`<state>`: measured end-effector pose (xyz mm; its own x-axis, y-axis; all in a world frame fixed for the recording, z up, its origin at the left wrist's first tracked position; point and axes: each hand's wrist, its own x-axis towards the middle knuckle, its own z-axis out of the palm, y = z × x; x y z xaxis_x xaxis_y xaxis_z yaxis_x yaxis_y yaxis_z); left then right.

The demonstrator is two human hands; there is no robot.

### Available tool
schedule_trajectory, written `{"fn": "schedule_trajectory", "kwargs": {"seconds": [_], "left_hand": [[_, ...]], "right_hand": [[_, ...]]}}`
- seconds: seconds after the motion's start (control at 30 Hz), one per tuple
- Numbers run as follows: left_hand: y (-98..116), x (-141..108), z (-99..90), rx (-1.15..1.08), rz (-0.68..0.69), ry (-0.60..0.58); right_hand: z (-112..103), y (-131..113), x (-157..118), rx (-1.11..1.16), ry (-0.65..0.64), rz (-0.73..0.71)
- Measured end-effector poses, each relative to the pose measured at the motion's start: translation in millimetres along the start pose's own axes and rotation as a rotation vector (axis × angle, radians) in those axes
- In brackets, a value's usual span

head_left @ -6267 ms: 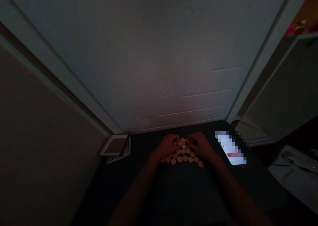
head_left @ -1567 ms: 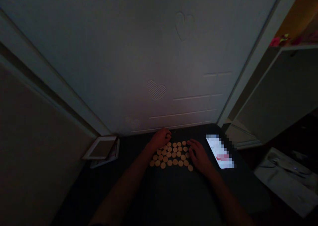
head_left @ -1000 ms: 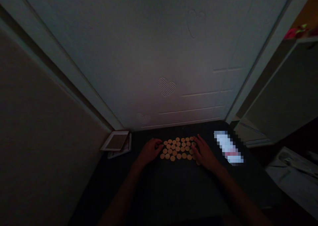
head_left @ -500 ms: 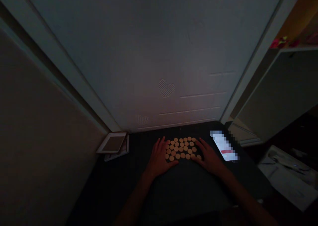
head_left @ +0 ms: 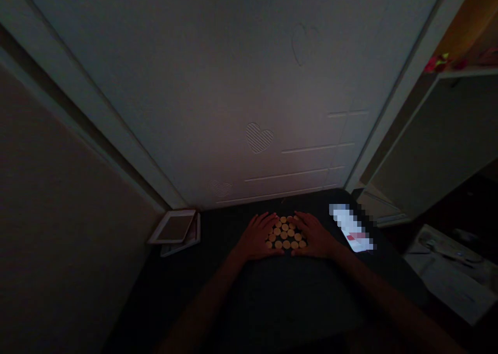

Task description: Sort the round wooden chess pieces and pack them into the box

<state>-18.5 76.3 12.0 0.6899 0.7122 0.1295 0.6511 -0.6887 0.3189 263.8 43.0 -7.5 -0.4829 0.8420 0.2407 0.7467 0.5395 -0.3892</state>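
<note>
Several small round, light-coloured discs [head_left: 284, 235] lie flat on the dark table [head_left: 295, 297], close together in rough rows. My left hand [head_left: 259, 238] rests over the left side of the discs, palm down, fingers extended and thumb pointing right along the near edge. From the right, my right hand [head_left: 314, 238] covers that side of the group, its fingers also spread and its thumb pointing left. Discs show between the two hands; those under the palms are hidden. Neither hand grips anything.
A lit phone [head_left: 350, 229], partly pixelated, lies right of my hands. Stacked frame-like items [head_left: 176, 226] sit at the table's left. Behind stands a pale panel [head_left: 218, 94] with heart carvings. A white box [head_left: 453, 276] is at the lower right.
Both hands have moved inward over the discs, the left to the right and the right to the left. Fewer discs show between them now.
</note>
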Motion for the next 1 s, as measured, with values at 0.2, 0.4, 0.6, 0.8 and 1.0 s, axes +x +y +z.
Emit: {"fn": "schedule_trajectory", "kwargs": {"seconds": [0.2, 0.4, 0.6, 0.8, 1.0], "left_hand": [[4, 1, -2.7, -0.013, -0.003, 0.044], [11, 9, -6.4, 0.004, 0.018, -0.002], [14, 12, -3.8, 0.006, 0.036, 0.0], [16, 10, -7.5, 0.004, 0.042, 0.029], [1, -5, -11.7, 0.026, -0.006, 0.0]], "right_hand": [[1, -1, 6, 0.024, 0.046, -0.046], [-1, -7, 12, 0.074, 0.067, -0.104], [-3, -10, 13, 0.074, 0.06, -0.129], [-5, -11, 14, 0.062, 0.042, -0.122], [-3, -11, 21, 0.06, -0.006, -0.145]]}}
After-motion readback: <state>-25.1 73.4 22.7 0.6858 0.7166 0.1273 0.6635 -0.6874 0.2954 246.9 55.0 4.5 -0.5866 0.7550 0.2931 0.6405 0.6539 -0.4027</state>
